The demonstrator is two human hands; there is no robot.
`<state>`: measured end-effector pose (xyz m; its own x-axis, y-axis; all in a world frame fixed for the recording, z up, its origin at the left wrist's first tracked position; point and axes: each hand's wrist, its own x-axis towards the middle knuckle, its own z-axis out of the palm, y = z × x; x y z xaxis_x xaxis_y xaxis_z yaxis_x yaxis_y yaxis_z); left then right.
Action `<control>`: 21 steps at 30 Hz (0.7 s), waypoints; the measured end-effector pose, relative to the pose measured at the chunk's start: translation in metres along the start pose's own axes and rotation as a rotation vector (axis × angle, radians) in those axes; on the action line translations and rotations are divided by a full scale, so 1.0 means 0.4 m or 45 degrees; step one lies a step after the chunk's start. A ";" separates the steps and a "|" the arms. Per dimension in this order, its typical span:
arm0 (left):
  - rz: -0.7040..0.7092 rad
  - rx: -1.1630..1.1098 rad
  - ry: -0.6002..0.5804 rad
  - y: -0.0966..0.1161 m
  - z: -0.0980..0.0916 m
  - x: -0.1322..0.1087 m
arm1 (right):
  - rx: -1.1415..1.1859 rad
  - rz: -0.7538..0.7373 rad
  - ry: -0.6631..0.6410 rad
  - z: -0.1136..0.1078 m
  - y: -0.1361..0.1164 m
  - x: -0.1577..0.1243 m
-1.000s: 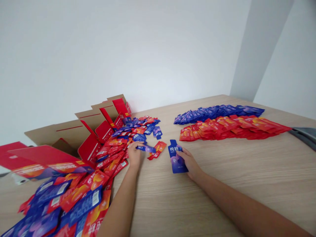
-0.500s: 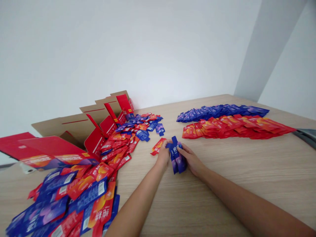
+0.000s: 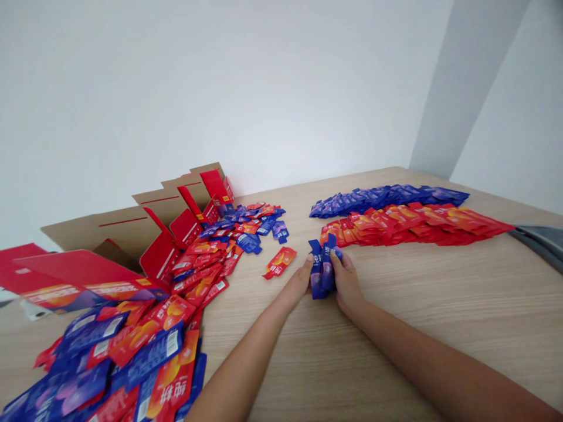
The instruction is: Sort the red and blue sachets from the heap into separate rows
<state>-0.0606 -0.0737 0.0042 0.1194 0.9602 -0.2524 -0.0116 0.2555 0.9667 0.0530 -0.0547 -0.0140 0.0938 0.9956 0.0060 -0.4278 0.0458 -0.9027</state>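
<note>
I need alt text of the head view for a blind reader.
The left hand and right hand hold blue sachets between them on a wooden table. A mixed heap of red and blue sachets lies left, by cartons; a blue row and a red row lie beyond.

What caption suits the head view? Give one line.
Left hand and right hand press blue pouches together on the table, between a loose pile and a red row and blue row.

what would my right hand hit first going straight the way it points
Probably the near end of the red packet row, just beyond the blue packets that the right hand grips; depth is unclear.
</note>
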 end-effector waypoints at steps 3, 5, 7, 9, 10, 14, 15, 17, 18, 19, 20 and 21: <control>-0.026 0.064 -0.118 0.014 0.013 -0.018 | 0.046 -0.018 0.152 0.000 0.000 0.001; -0.026 0.101 -0.137 0.017 0.022 -0.029 | -0.005 -0.037 0.153 -0.002 0.000 0.001; -0.029 0.065 -0.110 0.013 0.025 -0.033 | -0.086 -0.087 0.115 -0.005 0.001 -0.001; -0.015 -0.012 -0.103 0.004 0.018 -0.028 | -0.141 -0.135 0.068 -0.006 0.001 -0.005; -0.004 -0.052 -0.113 -0.001 0.011 -0.023 | -0.135 -0.142 0.052 -0.004 0.001 -0.007; 0.071 -0.128 -0.131 -0.009 -0.024 -0.005 | 0.116 0.045 -0.142 0.009 -0.009 -0.017; 0.086 -0.112 -0.130 -0.008 -0.031 -0.004 | 0.165 0.140 -0.248 0.012 -0.014 -0.019; 0.081 -0.043 -0.141 -0.005 -0.040 -0.006 | 0.201 0.301 -0.448 0.014 -0.021 -0.021; 0.059 0.017 -0.149 -0.002 -0.041 -0.009 | 0.209 0.351 -0.505 0.013 -0.024 -0.021; 0.033 0.095 -0.153 0.000 -0.042 -0.012 | 0.225 0.382 -0.522 0.011 -0.025 -0.018; 0.013 0.183 -0.137 0.004 -0.041 -0.015 | 0.253 0.402 -0.499 0.009 -0.025 -0.015; 0.006 0.280 -0.103 0.007 -0.041 -0.018 | 0.286 0.423 -0.449 0.007 -0.023 -0.010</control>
<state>-0.0778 -0.0779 0.0081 0.1994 0.9468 -0.2526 0.2035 0.2121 0.9558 0.0542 -0.0590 -0.0044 -0.3710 0.9247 -0.0855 -0.5687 -0.2990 -0.7663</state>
